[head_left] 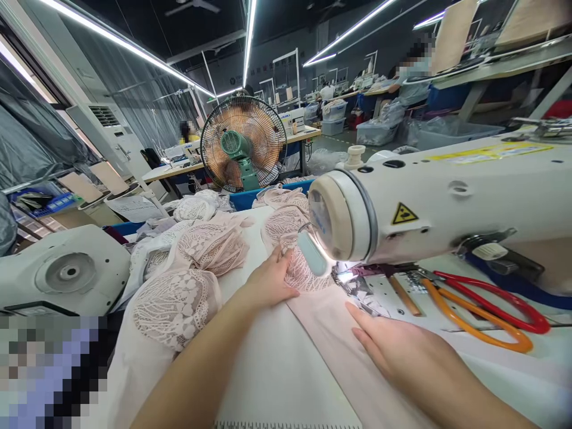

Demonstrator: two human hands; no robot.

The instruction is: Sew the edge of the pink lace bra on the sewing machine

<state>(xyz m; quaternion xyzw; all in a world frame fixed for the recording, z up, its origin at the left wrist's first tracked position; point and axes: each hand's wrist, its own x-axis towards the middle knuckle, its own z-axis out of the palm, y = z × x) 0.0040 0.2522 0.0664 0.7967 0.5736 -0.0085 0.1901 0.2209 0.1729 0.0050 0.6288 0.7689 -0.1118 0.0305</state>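
Note:
A pale pink lace bra [308, 271] lies under the head of a white sewing machine [429, 196], at the lit needle area. My left hand [270, 280] grips the edge of its lace cup, fingers bent and thumb lower down. On the smooth pink band [328, 333], my right hand [393, 342] rests with fingers stretched out, just in front of the needle area. The needle itself is hidden behind a pale guard [313, 253]. More lace bra cups [174, 307] lie heaped to the left of my left forearm.
Red-handled scissors [500, 298] and orange-handled scissors [478, 322] lie right of the needle area, near a wooden stick [404, 295]. A large fan [243, 143] stands beyond the table. Another machine part [67, 271] is at left. People sit at other sewing stations behind.

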